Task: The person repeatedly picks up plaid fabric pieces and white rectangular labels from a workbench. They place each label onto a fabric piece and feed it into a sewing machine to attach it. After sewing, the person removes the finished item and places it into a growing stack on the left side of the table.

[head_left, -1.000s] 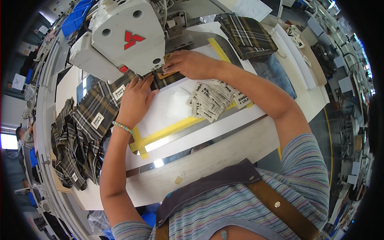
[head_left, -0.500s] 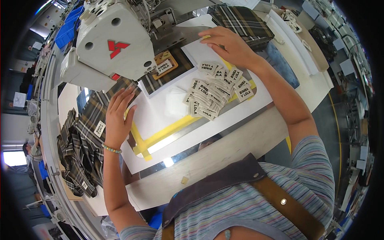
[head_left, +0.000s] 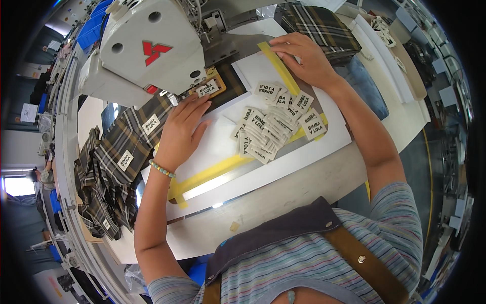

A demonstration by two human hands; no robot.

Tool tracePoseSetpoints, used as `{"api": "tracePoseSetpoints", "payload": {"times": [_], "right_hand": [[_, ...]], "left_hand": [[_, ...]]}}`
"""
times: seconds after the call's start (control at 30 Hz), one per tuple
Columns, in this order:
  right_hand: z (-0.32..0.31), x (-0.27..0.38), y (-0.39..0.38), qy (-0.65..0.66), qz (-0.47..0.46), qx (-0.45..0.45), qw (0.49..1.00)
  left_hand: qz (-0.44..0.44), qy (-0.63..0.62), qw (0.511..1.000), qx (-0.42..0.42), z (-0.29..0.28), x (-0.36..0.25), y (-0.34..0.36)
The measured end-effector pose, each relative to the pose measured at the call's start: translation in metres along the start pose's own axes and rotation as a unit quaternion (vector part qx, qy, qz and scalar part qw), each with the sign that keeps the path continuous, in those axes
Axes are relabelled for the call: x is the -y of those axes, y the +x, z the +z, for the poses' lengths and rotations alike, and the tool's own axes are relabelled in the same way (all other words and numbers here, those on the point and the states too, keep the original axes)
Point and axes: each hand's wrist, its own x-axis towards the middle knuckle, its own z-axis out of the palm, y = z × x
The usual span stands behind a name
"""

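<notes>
Head view: left hand point(head_left: 183, 130) flat, fingers extended side by side, thumb apart, no object visible in its grasp. Fingertips lie at the near edge of a tan rectangular frame point(head_left: 221, 84); contact cannot be told. White printed label point(head_left: 207, 90) sits inside the frame, over brown-and-black plaid fabric point(head_left: 235, 87), beside the white sewing-machine head point(head_left: 147, 66). Right hand point(head_left: 306, 62) loosely bent, thumb and fingers parted, fingertips near the far end of a yellow tape strip point(head_left: 282, 71); contact unclear. Loose label pile point(head_left: 271, 126) between the forearms. Left: labelled plaid pieces point(head_left: 114, 144), heaped. Far right: folded plaid stack point(head_left: 321, 30).
</notes>
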Motion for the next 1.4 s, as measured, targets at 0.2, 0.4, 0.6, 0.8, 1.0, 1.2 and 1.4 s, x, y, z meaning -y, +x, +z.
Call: {"api": "tracePoseSetpoints", "payload": {"times": [0.2,0.4,0.6,0.8,1.0,1.2,1.4], "right_hand": [[-0.006,-0.011,-0.001,0.022,0.016,0.014,1.000],[-0.004,-0.011,0.001,0.017,0.004,0.013,1.000],[-0.005,-0.011,0.003,0.014,-0.004,0.026,1.000],[-0.002,-0.009,0.004,0.022,0.010,0.030,0.999],[-0.001,-0.009,0.006,0.017,0.005,0.028,0.999],[-0.002,-0.007,0.007,0.022,0.006,0.029,0.999],[-0.006,0.003,0.003,0.005,0.006,0.039,0.999]], "left_hand": [[-0.038,-0.002,0.999,0.026,0.012,0.008,0.014],[-0.014,0.005,0.999,0.033,0.013,0.012,0.016],[-0.035,-0.012,0.999,0.038,0.015,0.016,0.015],[-0.044,-0.038,0.998,0.030,0.016,0.020,0.012],[-0.039,-0.043,0.998,0.030,0.014,0.022,0.008],[-0.037,-0.043,0.998,0.027,0.013,0.023,0.008],[-0.062,-0.045,0.997,0.024,0.012,0.025,0.009]]}}
